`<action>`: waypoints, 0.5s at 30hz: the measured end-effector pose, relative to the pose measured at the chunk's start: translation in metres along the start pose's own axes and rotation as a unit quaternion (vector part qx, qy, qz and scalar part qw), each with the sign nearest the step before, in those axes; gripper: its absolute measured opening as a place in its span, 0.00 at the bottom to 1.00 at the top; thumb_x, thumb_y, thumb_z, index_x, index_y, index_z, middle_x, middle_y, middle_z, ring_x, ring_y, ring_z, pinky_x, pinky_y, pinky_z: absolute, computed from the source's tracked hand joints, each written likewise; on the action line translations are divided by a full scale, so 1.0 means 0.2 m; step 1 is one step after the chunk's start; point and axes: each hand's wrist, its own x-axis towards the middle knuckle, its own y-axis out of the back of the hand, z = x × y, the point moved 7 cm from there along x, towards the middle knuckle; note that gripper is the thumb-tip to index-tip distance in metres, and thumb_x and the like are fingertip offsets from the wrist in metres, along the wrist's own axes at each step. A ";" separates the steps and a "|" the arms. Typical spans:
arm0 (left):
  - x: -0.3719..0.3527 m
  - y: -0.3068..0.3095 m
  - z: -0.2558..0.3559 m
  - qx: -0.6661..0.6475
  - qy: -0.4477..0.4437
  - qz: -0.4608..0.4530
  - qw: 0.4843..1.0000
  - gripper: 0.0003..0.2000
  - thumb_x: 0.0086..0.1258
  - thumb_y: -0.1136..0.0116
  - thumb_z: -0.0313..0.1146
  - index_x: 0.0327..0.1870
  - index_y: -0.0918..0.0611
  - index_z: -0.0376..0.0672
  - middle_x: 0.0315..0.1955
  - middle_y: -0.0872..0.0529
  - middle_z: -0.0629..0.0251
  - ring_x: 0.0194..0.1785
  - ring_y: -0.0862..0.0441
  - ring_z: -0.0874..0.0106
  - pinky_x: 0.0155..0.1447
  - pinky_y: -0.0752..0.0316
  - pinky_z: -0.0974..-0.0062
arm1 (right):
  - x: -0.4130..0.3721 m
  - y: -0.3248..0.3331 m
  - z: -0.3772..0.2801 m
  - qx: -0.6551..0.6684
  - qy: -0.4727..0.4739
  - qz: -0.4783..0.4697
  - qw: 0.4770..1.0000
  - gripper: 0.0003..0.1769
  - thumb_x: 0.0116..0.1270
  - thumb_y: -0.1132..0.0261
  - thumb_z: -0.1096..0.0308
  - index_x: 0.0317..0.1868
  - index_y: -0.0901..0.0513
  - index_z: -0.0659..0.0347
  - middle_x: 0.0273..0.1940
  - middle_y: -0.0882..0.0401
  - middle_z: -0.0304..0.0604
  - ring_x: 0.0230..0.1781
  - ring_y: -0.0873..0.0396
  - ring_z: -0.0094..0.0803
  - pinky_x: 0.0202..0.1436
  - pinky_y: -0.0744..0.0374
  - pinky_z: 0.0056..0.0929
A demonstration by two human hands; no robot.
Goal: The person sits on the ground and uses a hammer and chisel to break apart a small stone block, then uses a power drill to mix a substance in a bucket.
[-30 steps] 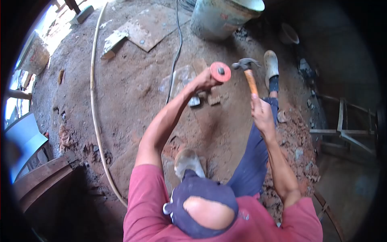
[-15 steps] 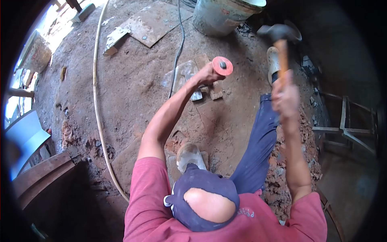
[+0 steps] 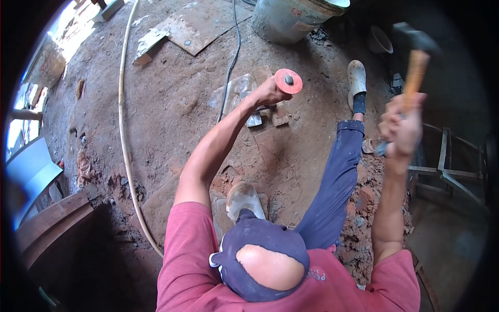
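My left hand (image 3: 270, 92) is closed around a chisel (image 3: 289, 80) with a round pink-red hand guard. The guard and the dark striking end face up toward the camera; the lower part of the tool is mostly hidden by hand and guard. Off to the right, my right hand (image 3: 404, 125) grips a hammer (image 3: 416, 73) by its orange-brown handle. Its dark metal head, slightly blurred, is up and well apart from the chisel. Below my left hand lie broken tile-like pieces (image 3: 279, 116) and a clear plastic sheet (image 3: 236, 91) on the dirt floor.
A dirty bucket (image 3: 283, 23) stands at the top. A black cable (image 3: 232, 57) and a pale hose (image 3: 122, 104) run across the ground. Broken, rubbly earth (image 3: 366, 208) lies beside my leg. At the right is a metal frame (image 3: 444, 156); a flat board (image 3: 200, 31) lies at the top.
My right hand has swung the hammer to the right, farther from the chisel. My left hand and the chisel have stayed almost in place.
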 end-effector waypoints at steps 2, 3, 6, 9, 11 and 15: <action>0.02 0.01 0.03 0.015 -0.004 0.003 1.000 0.17 0.59 0.32 0.27 0.48 0.22 0.39 0.39 0.18 0.71 0.45 0.23 0.78 0.53 0.25 0.74 | 0.02 0.04 -0.47 0.037 0.242 0.018 0.969 0.32 0.73 0.59 0.31 0.25 0.37 0.51 0.18 0.45 0.27 0.12 0.55 0.15 0.11 0.52 0.18; 0.01 0.01 0.03 0.016 -0.008 0.003 1.000 0.17 0.59 0.32 0.27 0.48 0.22 0.39 0.39 0.18 0.71 0.44 0.24 0.78 0.53 0.25 0.74 | 0.00 0.06 -0.60 0.057 0.343 0.028 0.937 0.35 0.71 0.60 0.28 0.23 0.38 0.51 0.18 0.45 0.28 0.13 0.56 0.16 0.11 0.52 0.19; 0.00 0.00 0.04 0.009 -0.019 0.014 1.000 0.16 0.59 0.32 0.27 0.48 0.22 0.40 0.38 0.19 0.71 0.44 0.24 0.78 0.52 0.25 0.74 | -0.10 -0.10 -0.16 0.181 0.414 -0.051 0.891 0.33 0.75 0.57 0.35 0.22 0.38 0.52 0.17 0.48 0.31 0.13 0.51 0.18 0.13 0.46 0.17; -0.04 -0.03 0.06 -0.055 -0.012 -0.028 0.998 0.17 0.59 0.32 0.28 0.48 0.22 0.40 0.39 0.19 0.71 0.45 0.24 0.78 0.53 0.26 0.74 | -0.06 0.00 0.96 -0.329 -0.095 -0.141 0.929 0.24 0.78 0.50 0.46 0.26 0.33 0.50 0.15 0.38 0.26 0.09 0.42 0.14 0.10 0.40 0.18; -0.02 0.05 0.04 0.009 -0.057 0.070 0.996 0.17 0.59 0.31 0.28 0.48 0.22 0.40 0.38 0.19 0.71 0.44 0.24 0.77 0.52 0.25 0.73 | -0.05 0.01 0.71 -0.235 -0.139 -0.110 0.956 0.25 0.77 0.51 0.43 0.26 0.32 0.49 0.15 0.39 0.24 0.09 0.43 0.12 0.11 0.43 0.15; -0.01 0.03 0.04 0.031 0.001 0.014 0.999 0.16 0.57 0.32 0.28 0.46 0.22 0.40 0.38 0.19 0.70 0.43 0.24 0.77 0.52 0.25 0.73 | 0.04 -0.04 -0.33 0.002 0.180 -0.009 0.984 0.30 0.75 0.57 0.35 0.28 0.35 0.51 0.19 0.47 0.27 0.13 0.52 0.14 0.14 0.52 0.18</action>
